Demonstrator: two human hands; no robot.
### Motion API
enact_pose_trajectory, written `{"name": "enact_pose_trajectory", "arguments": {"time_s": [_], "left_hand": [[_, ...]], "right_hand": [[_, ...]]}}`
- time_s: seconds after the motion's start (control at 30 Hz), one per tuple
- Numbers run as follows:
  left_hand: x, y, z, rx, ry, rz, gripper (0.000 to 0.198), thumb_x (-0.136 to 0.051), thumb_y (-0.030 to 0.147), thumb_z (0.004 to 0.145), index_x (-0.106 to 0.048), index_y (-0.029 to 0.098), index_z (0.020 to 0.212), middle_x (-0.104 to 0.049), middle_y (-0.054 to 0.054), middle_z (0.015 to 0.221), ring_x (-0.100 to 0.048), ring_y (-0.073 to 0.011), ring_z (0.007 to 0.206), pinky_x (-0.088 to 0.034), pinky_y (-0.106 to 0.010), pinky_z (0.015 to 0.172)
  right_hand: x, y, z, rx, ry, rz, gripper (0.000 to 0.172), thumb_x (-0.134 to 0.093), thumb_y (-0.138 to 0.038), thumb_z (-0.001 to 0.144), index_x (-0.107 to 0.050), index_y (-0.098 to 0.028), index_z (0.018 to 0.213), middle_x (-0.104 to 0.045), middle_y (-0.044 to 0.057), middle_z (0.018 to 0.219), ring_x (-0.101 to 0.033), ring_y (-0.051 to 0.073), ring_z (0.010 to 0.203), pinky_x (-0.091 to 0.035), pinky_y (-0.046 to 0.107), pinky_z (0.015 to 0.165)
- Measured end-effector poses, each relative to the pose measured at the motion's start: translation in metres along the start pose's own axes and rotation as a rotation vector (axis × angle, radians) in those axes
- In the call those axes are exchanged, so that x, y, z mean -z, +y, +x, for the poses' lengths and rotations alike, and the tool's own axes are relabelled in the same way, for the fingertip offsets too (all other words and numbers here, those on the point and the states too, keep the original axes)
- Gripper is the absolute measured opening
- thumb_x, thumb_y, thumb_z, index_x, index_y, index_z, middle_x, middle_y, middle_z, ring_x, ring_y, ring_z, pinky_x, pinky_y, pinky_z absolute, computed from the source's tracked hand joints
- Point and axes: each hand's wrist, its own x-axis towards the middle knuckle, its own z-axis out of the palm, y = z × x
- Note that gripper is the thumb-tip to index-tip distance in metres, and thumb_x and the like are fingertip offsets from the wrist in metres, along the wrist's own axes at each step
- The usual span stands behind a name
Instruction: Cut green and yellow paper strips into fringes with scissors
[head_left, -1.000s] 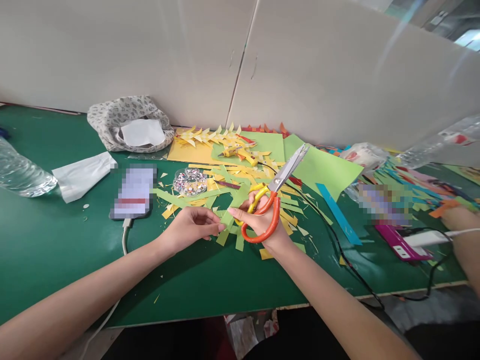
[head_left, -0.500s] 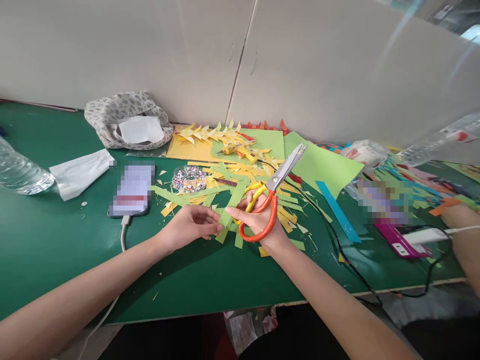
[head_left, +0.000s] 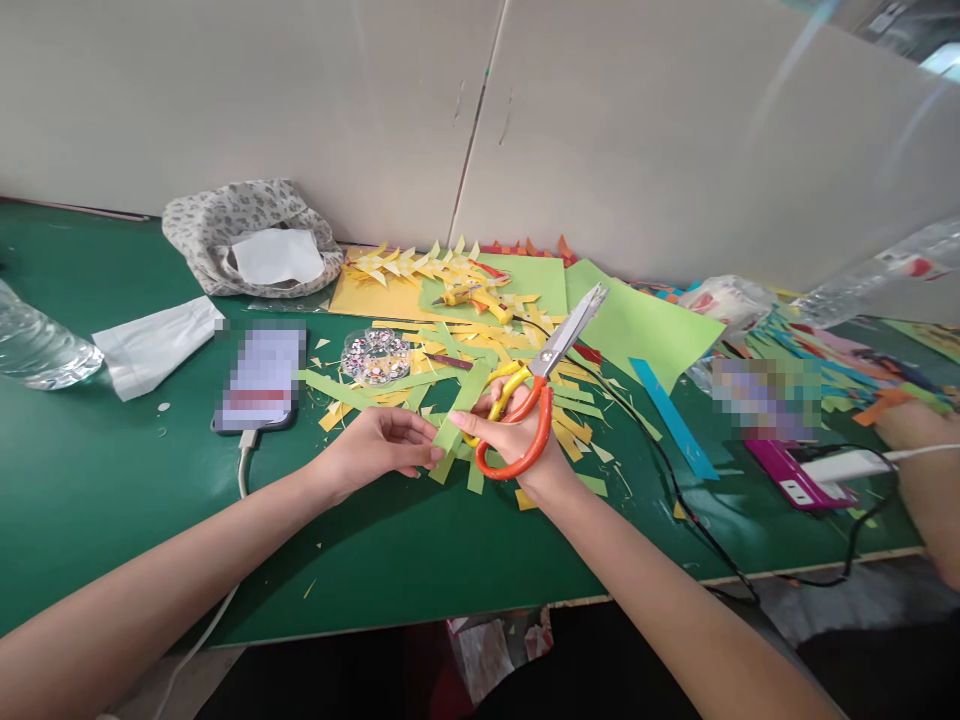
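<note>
My left hand (head_left: pixel 394 445) pinches the lower end of a light green paper strip (head_left: pixel 463 400) between thumb and fingers. Around the handles of a pair of scissors (head_left: pixel 559 345), one yellow and one orange, my right hand (head_left: pixel 517 430) is closed, with the blades pointing up and to the right. Its thumb also rests against the green strip. Beneath both hands lie yellow and green paper strips (head_left: pixel 574 435) and small offcuts. A clear flower-shaped case (head_left: pixel 375 357) of small beads or googly eyes sits just beyond my left hand.
A yellow glue gun (head_left: pixel 487 303) lies on paper sheets, its black cable (head_left: pixel 667 475) running right. On the left are a phone (head_left: pixel 262 380), tissue pack (head_left: pixel 157 345), bottle (head_left: pixel 45 340) and cloth basket (head_left: pixel 251 240). A magenta power strip (head_left: pixel 795 475) and another person's arm (head_left: pixel 919 470) are at right.
The view has shifted very slightly. Both hands keep nearly the same position, still on the green strip and the scissors.
</note>
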Motion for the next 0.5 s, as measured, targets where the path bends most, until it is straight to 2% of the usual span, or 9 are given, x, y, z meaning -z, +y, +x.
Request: {"name": "enact_pose_trajectory", "arguments": {"time_s": [0.5], "left_hand": [[-0.0004,0.0019,0.0001,0.016,-0.01,0.006,0.022,-0.075,0.026,0.059,-0.064,0.016,0.075,-0.067,-0.001,0.068,-0.062,-0.0115,0.065,-0.05,-0.02,0.057]], "right_hand": [[-0.001,-0.0019,-0.0009,-0.014,-0.007,0.042,0.048,-0.077,-0.027,0.049,-0.034,-0.022,0.068,-0.048,-0.009,0.057,-0.053,0.011,0.054,-0.043,0.027,0.055]]}}
